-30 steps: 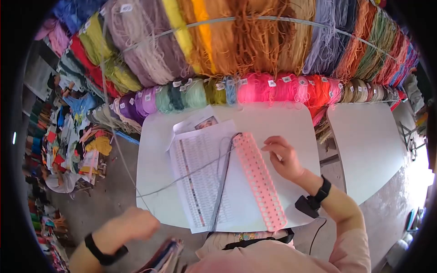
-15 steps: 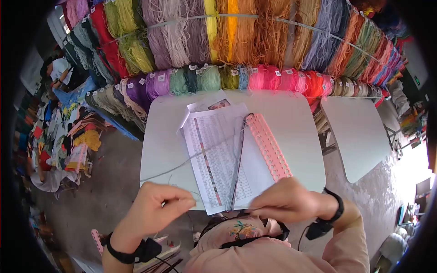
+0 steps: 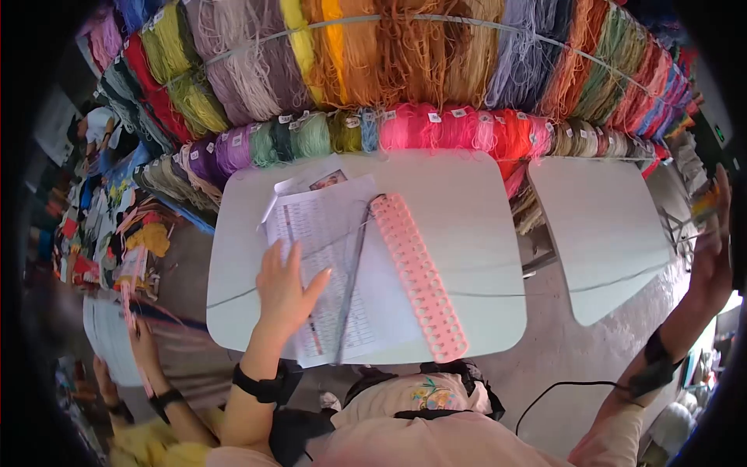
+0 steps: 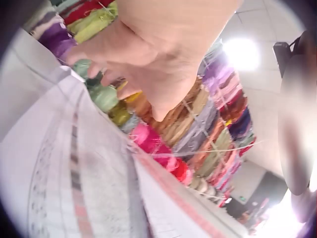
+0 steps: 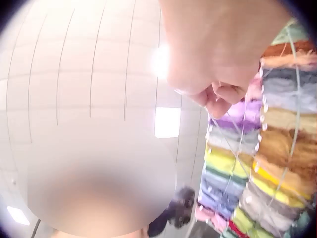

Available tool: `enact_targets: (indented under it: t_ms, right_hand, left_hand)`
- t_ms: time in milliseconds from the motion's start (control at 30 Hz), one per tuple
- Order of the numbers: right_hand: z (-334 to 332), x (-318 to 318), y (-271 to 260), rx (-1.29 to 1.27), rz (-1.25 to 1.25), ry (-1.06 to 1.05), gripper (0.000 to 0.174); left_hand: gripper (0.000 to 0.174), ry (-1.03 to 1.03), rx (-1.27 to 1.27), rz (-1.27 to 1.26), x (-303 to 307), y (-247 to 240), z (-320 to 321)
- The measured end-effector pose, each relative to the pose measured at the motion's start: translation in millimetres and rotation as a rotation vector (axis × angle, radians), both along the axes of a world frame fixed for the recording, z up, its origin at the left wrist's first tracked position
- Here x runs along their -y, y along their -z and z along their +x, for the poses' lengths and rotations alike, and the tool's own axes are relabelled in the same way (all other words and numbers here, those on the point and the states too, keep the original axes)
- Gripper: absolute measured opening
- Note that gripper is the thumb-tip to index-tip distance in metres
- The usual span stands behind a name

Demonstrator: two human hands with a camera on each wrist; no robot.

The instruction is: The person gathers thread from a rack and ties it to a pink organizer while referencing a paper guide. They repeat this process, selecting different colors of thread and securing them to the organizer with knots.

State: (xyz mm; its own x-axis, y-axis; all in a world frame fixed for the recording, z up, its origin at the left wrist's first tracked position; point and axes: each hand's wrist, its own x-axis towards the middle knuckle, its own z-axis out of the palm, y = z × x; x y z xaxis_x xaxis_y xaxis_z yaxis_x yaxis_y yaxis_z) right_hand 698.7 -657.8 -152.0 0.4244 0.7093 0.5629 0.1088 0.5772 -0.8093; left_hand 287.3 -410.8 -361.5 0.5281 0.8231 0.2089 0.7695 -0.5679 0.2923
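My left hand hovers over the printed chart sheets with thumb and fingers spread, nothing gripped in it. A pink strip with rows of holes lies slantwise to the right of it. From the strip's top end a bundle of dark grey threads trails over the paper. My right hand is stretched far out to the right, raised beyond the second table. Its curled fingers pinch a thin grey thread in the right wrist view. In the head view this grey thread runs leftward across both tables.
Labelled yarn hanks in many colours hang behind the white table. A second white table stands to the right. At the left, another person's hand is near a white sheet; piled yarns lie beyond.
The right hand has swung from near the table's front edge far out to the right, drawing the thread along. The left hand has moved forward over the chart and spread its fingers.
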Motion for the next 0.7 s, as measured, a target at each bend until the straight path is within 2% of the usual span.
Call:
enact_targets:
  t_ms: [33, 67, 100, 133, 167, 233, 333, 400, 433, 467, 533, 567, 667, 700]
  right_hand:
    - [47, 7, -9, -0.327, -0.022, -0.228, 0.060]
    - [105, 21, -8, -0.530, -0.039, -0.384, 0.059]
    - [115, 15, -6, -0.562, 0.004, -0.324, 0.057]
    - [203, 51, -9, -1.006, 0.300, -0.231, 0.046]
    - [238, 60, -8, -1.035, 0.399, -0.117, 0.042]
    - [228, 30, 12, -0.819, 0.151, -0.056, 0.034]
    - [98, -53, 74, -0.288, -0.530, -0.067, 0.023]
    - [11, -93, 125, -0.017, -0.844, -0.233, 0.018]
    - [-24, -109, 163, 0.146, -0.888, -0.298, 0.016]
    - [-46, -122, 215, 0.441, -0.702, -0.240, 0.021]
    - [-83, -122, 260, 0.763, -0.699, -0.105, 0.021]
    - [-86, -116, 255, 0.824, -0.721, -0.062, 0.028]
    - [-91, -93, 232, 1.011, -0.817, 0.074, 0.053]
    - [-90, -84, 233, 0.940, -0.835, 0.132, 0.054]
  left_hand:
    - [0.067, -0.161, -0.152, 0.055, 12, 10, 0]
    - [0.071, -0.240, -0.147, 0.014, 22, 17, 2]
    - [0.075, -0.321, -0.139, -0.026, 31, 24, 4]
    - [0.079, -0.402, -0.129, -0.065, 37, 29, 5]
    - [0.079, -0.476, -0.076, -0.078, 40, 36, 4]
    - [0.080, -0.622, 0.035, -0.102, 45, 50, 2]
    - [0.077, -0.713, 0.545, -0.301, 50, 45, 14]
    - [0.069, -0.707, 0.970, -0.541, 52, 31, 31]
    - [0.065, -0.687, 1.180, -0.660, 56, 25, 38]
    - [0.059, -0.676, 1.214, -0.790, 63, 23, 44]
    - [0.048, -0.627, 1.263, -1.056, 70, 19, 61]
    - [0.034, -0.647, 1.170, -1.027, 76, 23, 69]
    - [0.030, -0.515, 1.038, -0.895, 97, 20, 100]
    - [0.030, -0.487, 1.024, -0.876, 106, 23, 108]
